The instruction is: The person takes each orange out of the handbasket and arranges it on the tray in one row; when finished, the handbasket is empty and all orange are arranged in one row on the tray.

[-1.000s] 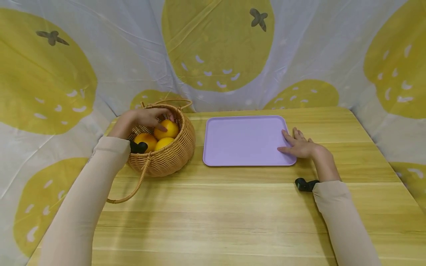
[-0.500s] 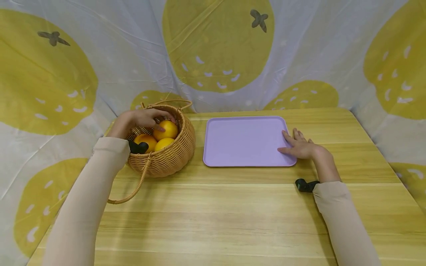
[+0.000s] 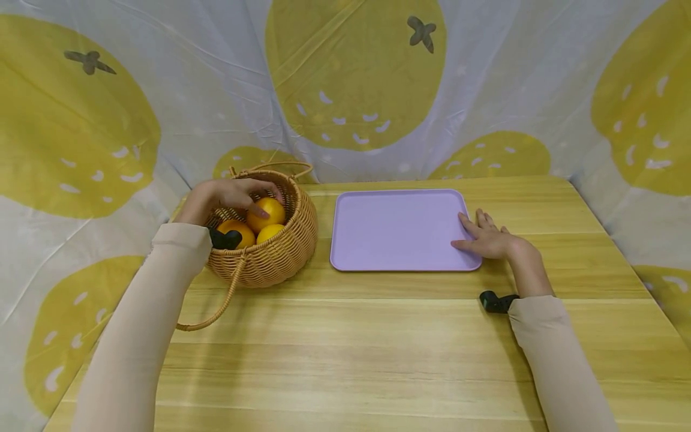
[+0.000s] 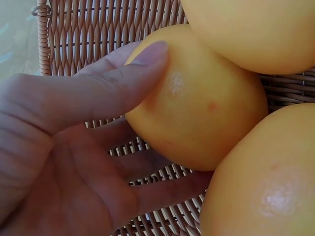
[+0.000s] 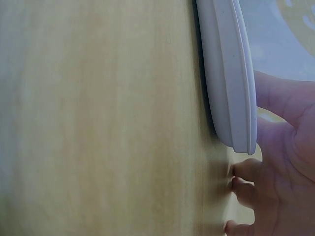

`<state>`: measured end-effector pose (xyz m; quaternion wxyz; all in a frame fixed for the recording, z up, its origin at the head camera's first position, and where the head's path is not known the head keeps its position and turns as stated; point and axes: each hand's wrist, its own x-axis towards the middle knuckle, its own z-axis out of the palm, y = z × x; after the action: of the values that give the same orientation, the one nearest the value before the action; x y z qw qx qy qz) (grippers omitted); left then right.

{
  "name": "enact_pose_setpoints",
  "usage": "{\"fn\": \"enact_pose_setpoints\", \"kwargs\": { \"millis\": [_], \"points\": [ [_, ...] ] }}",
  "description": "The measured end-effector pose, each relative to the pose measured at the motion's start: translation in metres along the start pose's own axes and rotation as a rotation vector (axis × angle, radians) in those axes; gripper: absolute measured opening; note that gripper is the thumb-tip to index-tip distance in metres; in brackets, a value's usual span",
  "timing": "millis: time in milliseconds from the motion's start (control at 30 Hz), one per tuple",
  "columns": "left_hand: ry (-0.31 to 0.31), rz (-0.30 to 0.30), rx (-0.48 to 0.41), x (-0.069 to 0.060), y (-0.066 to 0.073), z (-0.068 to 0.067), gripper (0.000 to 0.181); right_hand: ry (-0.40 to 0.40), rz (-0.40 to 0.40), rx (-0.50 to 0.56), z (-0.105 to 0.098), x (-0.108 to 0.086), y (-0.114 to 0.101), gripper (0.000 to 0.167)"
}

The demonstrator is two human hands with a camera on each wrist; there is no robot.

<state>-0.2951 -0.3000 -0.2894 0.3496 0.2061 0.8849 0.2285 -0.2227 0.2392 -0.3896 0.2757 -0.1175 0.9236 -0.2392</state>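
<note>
A wicker basket (image 3: 286, 255) at the left of the table holds several smooth yellow-orange fruits that look like oranges. My left hand (image 3: 232, 193) reaches into it and grips the rearmost orange (image 3: 269, 215). In the left wrist view, the thumb presses on that orange (image 4: 202, 113) while the other fingers pass behind and below it, partly hidden. Two more oranges touch it or lie close by. My right hand (image 3: 488, 239) rests on the right edge of a flat lilac tray (image 3: 399, 231), fingers spread. The right wrist view shows the tray's rim (image 5: 236, 73) beside that hand.
One basket handle (image 3: 216, 318) hangs down toward the front onto the table; the other (image 3: 286, 163) stands at the back. Fabric with lemon-like prints (image 3: 356, 78) encloses the wooden table (image 3: 378, 354) at the back and sides.
The gripped orange has shifted slightly down and left in the basket, with the left hand nearly still. The right hand and the tray stay where they were.
</note>
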Motion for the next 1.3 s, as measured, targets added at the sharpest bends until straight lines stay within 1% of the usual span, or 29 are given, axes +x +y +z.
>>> {"fn": "enact_pose_setpoints", "kwargs": {
  "millis": [100,200,367,567,800,967,1100,1200,1300],
  "points": [
    [-0.015,0.005,0.032,0.0,0.0,-0.001,0.044,-0.002,0.003,0.004,0.0,-0.001,0.0,0.088],
    [-0.021,-0.012,0.028,-0.001,0.0,-0.001,0.045,-0.003,0.004,0.006,0.0,-0.001,0.0,0.088],
    [0.004,-0.033,-0.003,-0.002,-0.001,0.0,0.047,-0.004,0.005,0.001,0.0,0.0,0.0,0.089],
    [0.023,-0.026,0.0,-0.005,-0.002,0.001,0.045,-0.002,0.001,-0.004,0.0,0.0,0.001,0.088],
    [-0.019,-0.032,0.046,-0.006,-0.001,-0.001,0.054,-0.004,-0.001,-0.009,0.0,0.001,0.002,0.088],
    [-0.024,-0.033,0.062,-0.004,0.003,-0.004,0.051,-0.008,-0.001,-0.002,0.0,0.0,0.002,0.088],
    [-0.024,-0.011,0.056,-0.004,0.007,-0.008,0.048,-0.007,-0.002,0.001,0.0,0.0,0.001,0.088],
    [-0.014,0.003,0.078,-0.006,0.01,-0.012,0.049,-0.006,-0.002,0.002,0.0,0.0,0.001,0.088],
    [-0.01,-0.011,0.083,-0.008,0.015,-0.015,0.049,-0.005,-0.002,0.005,-0.001,0.0,0.001,0.088]
  ]
}}
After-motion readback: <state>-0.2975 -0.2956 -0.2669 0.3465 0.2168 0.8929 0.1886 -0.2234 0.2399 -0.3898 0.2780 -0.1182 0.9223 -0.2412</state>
